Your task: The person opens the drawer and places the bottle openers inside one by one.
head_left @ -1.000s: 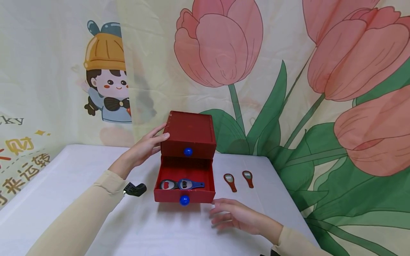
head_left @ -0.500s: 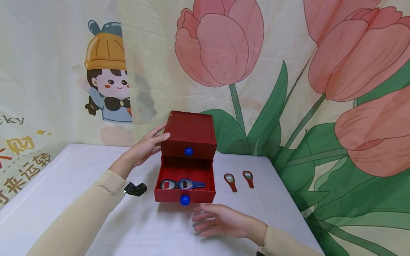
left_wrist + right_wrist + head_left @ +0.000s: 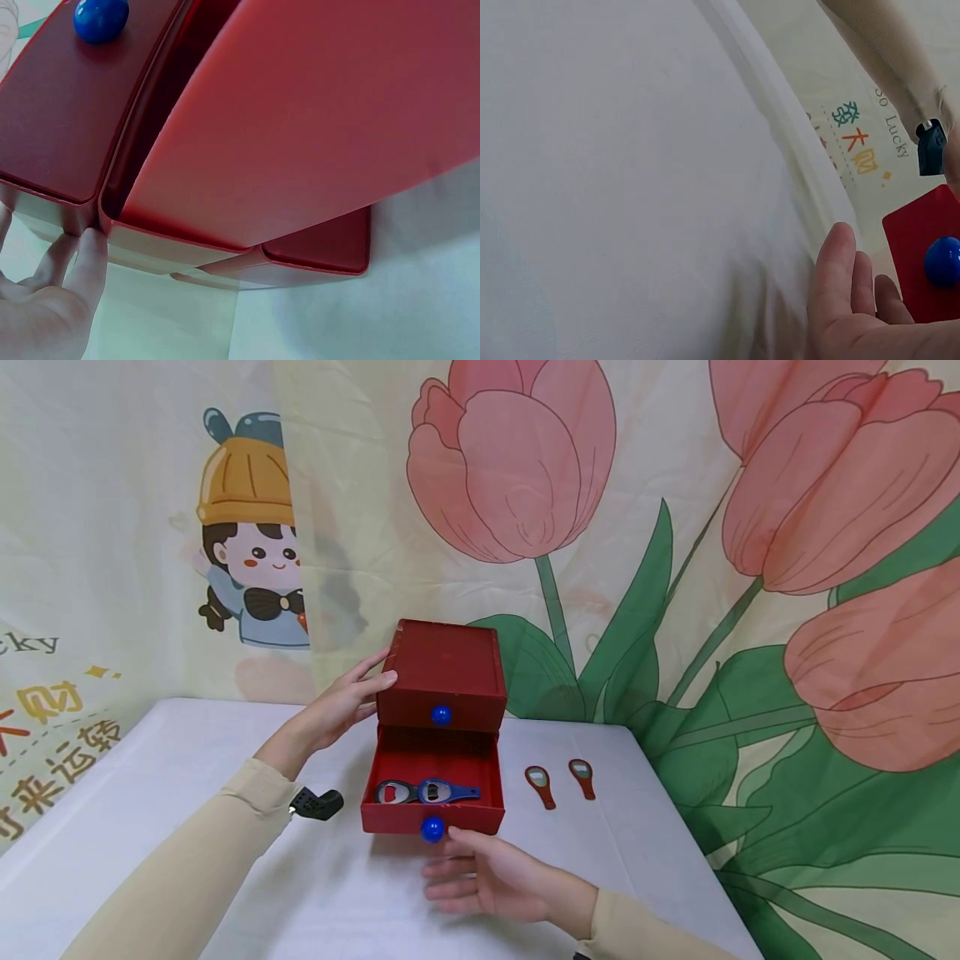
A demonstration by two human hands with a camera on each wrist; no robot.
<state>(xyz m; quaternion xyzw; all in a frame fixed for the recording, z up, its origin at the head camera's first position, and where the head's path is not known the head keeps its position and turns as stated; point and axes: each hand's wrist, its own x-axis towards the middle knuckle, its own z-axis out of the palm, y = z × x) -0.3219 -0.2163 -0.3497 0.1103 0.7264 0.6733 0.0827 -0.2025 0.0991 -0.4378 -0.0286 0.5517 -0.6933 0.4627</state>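
Note:
A dark red drawer cabinet [image 3: 446, 660] stands on the table, its upper drawer closed under a blue knob [image 3: 441, 716]. Below, a drawer [image 3: 397, 818] is pulled out, holding a black bottle opener [image 3: 393, 792] and a blue bottle opener [image 3: 450, 792] near its front. My left hand [image 3: 333, 714] rests with extended fingers against the cabinet's left side; in the left wrist view its fingertips [image 3: 94, 240] touch the casing. My right hand [image 3: 502, 877] holds nothing, fingers extended, its thumb close to the pulled-out drawer's blue knob [image 3: 432, 829].
Two brown-red bottle openers [image 3: 540, 787] lie on the white cloth [image 3: 592, 877] right of the cabinet. Another closed drawer [image 3: 322, 240] sits beneath the pulled-out one in the left wrist view. A printed backdrop [image 3: 360, 485] hangs behind the table.
My right hand has moved left along the front of the pulled-out drawer, its thumb now near the blue knob. My left hand, the drawer and the bottle openers stay in place.

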